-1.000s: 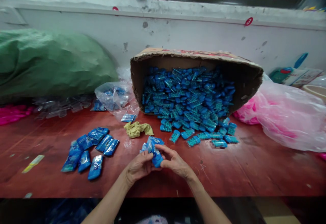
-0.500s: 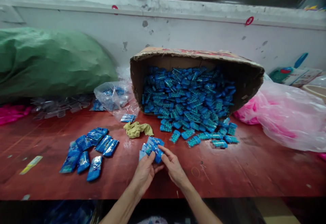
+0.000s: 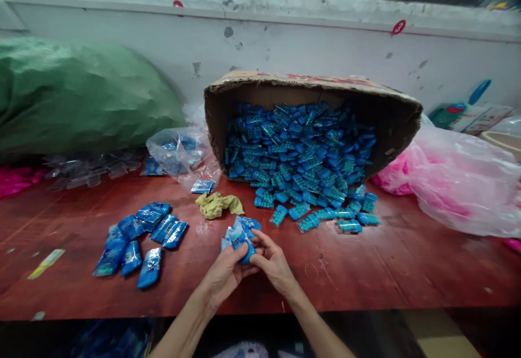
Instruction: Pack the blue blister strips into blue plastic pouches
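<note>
A shiny blue printed packet (image 3: 240,243) is held between my two hands just above the red table. My left hand (image 3: 226,272) is closed on its lower left side, thumb across the front. On the right side, the thumb and fingers of my right hand (image 3: 273,263) pinch the packet's edge. More blue and pale packaging shows behind it; I cannot tell if it is held or lying on the table. A crumpled yellow-green cloth (image 3: 217,206) lies just beyond. Several filled blue packets (image 3: 150,266) lie loosely to the left.
A cardboard box (image 3: 313,82) on its side spills small clear blue-capped containers (image 3: 301,152) onto the red table (image 3: 366,271). At the left are a green sack (image 3: 81,97) and a clear bag (image 3: 175,149) with blue packets. A pink-filled plastic bag (image 3: 468,179) stands right.
The packet has tilted more upright in my hands, and my right fingers have shifted slightly along its edge. The whole view has moved a little.
</note>
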{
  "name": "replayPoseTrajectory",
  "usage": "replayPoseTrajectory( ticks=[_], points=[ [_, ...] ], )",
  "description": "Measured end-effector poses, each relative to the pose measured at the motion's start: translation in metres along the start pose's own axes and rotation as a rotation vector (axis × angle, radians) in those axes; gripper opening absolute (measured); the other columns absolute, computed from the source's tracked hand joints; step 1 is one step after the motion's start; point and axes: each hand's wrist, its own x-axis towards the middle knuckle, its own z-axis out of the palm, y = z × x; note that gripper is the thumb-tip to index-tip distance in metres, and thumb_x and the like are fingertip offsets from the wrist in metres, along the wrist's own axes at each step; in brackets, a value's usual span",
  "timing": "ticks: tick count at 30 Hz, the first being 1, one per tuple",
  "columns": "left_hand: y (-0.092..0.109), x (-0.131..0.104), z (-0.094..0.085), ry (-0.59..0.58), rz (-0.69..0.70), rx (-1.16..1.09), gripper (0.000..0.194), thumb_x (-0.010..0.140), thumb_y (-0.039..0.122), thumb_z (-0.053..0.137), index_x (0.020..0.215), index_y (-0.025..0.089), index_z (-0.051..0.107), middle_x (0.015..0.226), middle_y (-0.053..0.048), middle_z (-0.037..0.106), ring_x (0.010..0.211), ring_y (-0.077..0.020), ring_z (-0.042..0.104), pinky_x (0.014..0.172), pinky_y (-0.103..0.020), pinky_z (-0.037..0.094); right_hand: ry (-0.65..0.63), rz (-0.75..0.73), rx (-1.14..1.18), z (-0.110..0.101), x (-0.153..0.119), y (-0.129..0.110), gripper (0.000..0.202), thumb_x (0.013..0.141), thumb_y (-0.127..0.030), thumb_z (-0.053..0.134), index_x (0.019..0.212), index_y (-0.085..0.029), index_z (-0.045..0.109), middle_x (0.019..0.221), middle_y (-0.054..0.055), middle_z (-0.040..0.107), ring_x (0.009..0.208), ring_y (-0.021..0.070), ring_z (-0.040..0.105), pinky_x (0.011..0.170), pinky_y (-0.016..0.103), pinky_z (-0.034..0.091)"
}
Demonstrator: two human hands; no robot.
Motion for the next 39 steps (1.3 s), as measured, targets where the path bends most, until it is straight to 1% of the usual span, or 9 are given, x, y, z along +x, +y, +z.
replayPoseTrajectory(
  ticks=[7,12,18,23,26,28,32,36,39],
  points=[
    [-0.001,0.000,-0.008,-0.152,-0.038,-0.228,0.017,0.077,0.014,0.054,0.090,0.011,0.064,0.089,-0.008,0.070,0.087,-0.0187,0.063,0.087,-0.034,0.044,-0.098,-0.044,-0.172,-0.002,-0.003,-0.015,0.055,0.065,-0.013,0.063,0.117,-0.028,0.052,0.109,-0.003,0.058,0.101,0.0182,0.052,0.091,0.032,0.038],
    [-0.014,0.001,-0.003,-0.019,-0.004,-0.225,0.014,0.074,0.016,0.059,0.086,0.012,0.065,0.082,-0.006,0.070,0.083,-0.0173,0.064,0.085,-0.031,0.046,-0.074,-0.107,-0.217,-0.004,-0.006,-0.010,0.047,0.068,-0.021,0.064,0.114,-0.027,0.056,0.107,-0.001,0.060,0.100,0.0198,0.053,0.091,0.032,0.038],
    [-0.027,0.002,0.017,0.167,0.035,-0.202,0.018,0.072,0.022,0.061,0.088,0.013,0.062,0.077,-0.006,0.069,0.076,-0.0188,0.065,0.078,-0.034,0.050,0.037,-0.137,-0.365,-0.003,-0.008,0.002,0.040,0.075,-0.030,0.058,0.114,-0.024,0.056,0.070,-0.003,0.060,0.069,0.0157,0.054,0.077,0.030,0.043],
    [0.014,-0.005,-0.004,0.279,0.140,-0.302,0.020,0.082,0.028,0.046,0.081,0.013,0.060,0.077,-0.009,0.068,0.084,-0.0223,0.064,0.076,-0.039,0.051,-0.065,-0.156,-0.409,-0.010,-0.005,-0.003,0.038,0.076,-0.027,0.058,0.113,-0.025,0.055,0.094,0.001,0.060,0.082,0.0166,0.054,0.078,0.028,0.043],
    [0.053,-0.018,-0.034,0.430,0.359,-0.402,0.042,0.086,0.040,0.028,0.085,0.012,0.059,0.090,-0.014,0.066,0.092,-0.0235,0.061,0.073,-0.039,0.052,0.033,-0.206,-0.536,-0.016,0.002,-0.005,0.028,0.079,-0.025,0.053,0.107,-0.023,0.057,0.088,0.002,0.057,0.075,0.0150,0.054,0.072,0.027,0.044],
    [0.071,-0.026,-0.048,0.504,0.416,-0.408,0.047,0.087,0.041,0.023,0.086,0.009,0.059,0.084,-0.014,0.066,0.090,-0.0226,0.061,0.073,-0.038,0.052,0.079,-0.258,-0.675,-0.015,0.012,-0.007,0.026,0.080,-0.026,0.052,0.106,-0.022,0.057,0.089,0.003,0.057,0.078,0.0158,0.053,0.075,0.028,0.042],
    [0.079,-0.015,-0.054,0.568,0.417,-0.007,0.025,0.081,0.029,0.043,0.092,0.014,0.059,0.083,-0.010,0.066,0.089,-0.0218,0.061,0.081,-0.040,0.046,0.062,-0.318,-1.048,0.002,0.048,-0.014,0.039,0.079,-0.034,0.055,0.116,-0.023,0.049,0.103,0.006,0.054,0.097,0.0203,0.050,0.084,0.031,0.039],
    [0.081,0.035,-0.055,0.753,0.741,0.916,0.043,0.073,0.031,0.055,0.113,0.018,0.050,0.127,-0.013,0.047,0.123,-0.0274,0.033,0.101,-0.045,0.023,0.010,-0.208,-1.411,0.025,0.097,-0.018,0.059,0.078,-0.045,0.054,0.128,-0.023,0.033,0.106,0.009,0.053,0.097,0.0237,0.052,0.076,0.031,0.041],
    [0.081,0.074,-0.064,0.788,0.714,1.335,0.051,0.073,0.032,0.053,0.119,0.010,0.047,0.132,-0.022,0.038,0.127,-0.0369,0.022,0.099,-0.056,0.012,-0.003,-0.168,-1.462,0.033,0.127,-0.014,0.046,0.080,-0.042,0.053,0.118,-0.018,0.046,0.102,0.012,0.056,0.092,0.0242,0.055,0.072,0.031,0.041]
  ],
)
